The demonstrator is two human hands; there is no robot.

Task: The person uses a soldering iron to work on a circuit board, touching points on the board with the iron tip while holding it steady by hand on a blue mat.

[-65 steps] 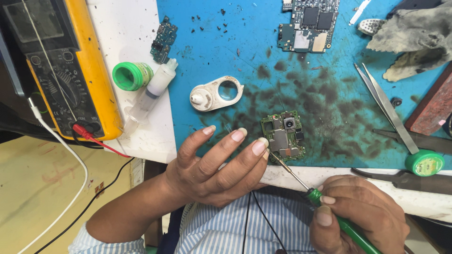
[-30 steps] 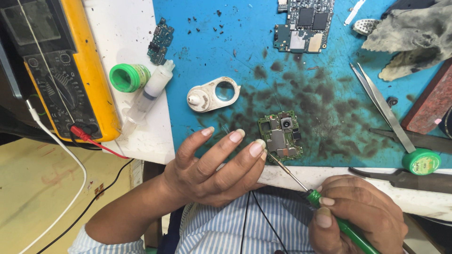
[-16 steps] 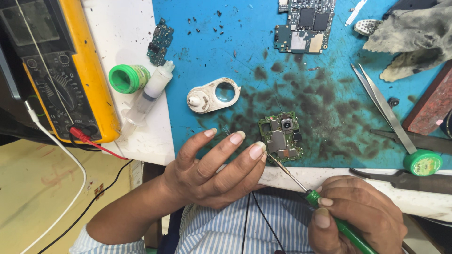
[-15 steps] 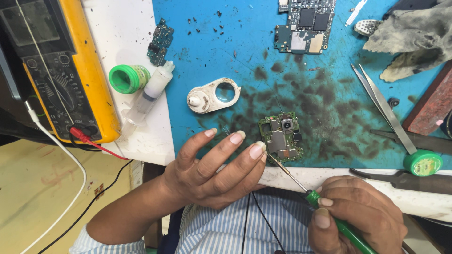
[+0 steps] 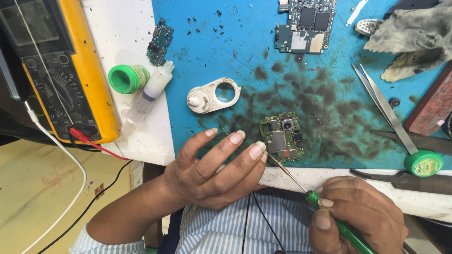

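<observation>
A small green circuit board with a camera module [image 5: 282,137] lies near the front edge of the stained blue mat [image 5: 226,47]. My left hand [image 5: 214,171] rests at the mat's edge, fingers spread, with the fingertips touching the board's left side. My right hand [image 5: 355,221] grips a green-handled screwdriver [image 5: 325,211] whose thin metal tip reaches the board's lower left corner.
A yellow multimeter [image 5: 61,70] with leads sits at the left. A green cap [image 5: 128,78], a syringe [image 5: 148,96] and a white ring-shaped part [image 5: 213,95] lie nearby. Another circuit board [image 5: 306,26] is at the top. Tweezers [image 5: 383,106], a green tub [image 5: 423,163] and a rag [image 5: 414,33] are on the right.
Almost nothing differs: both hands stay in place at the small board, and the view has shifted only slightly.
</observation>
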